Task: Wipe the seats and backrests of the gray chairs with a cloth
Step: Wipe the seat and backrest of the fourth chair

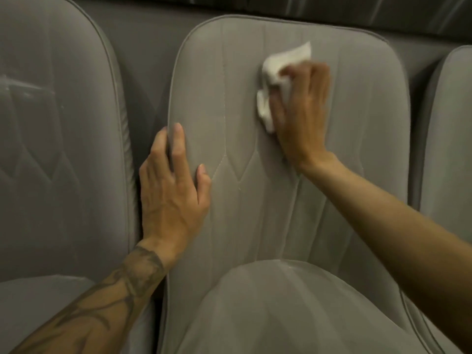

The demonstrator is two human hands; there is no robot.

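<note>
At six o'clock lies the middle gray upholstered chair's rounded seat [293, 307]. At nine, the left hand [173, 198] rests flat, fingers straight, on its stitched gray backrest [237, 118]. At one, the right hand [302, 116] grips a crumpled white cloth [281, 63] against the upper backrest. Wiping seems midway; the neighbouring gray chairs [56, 123] probably remain.

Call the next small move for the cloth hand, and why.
Probably sweep the right hand down the middle backrest with the white cloth kept pressed on. The cloth sits high on the backrest, the stretch below it is bare, and the left hand rests flat on its left edge, seemingly bracing it.
</note>
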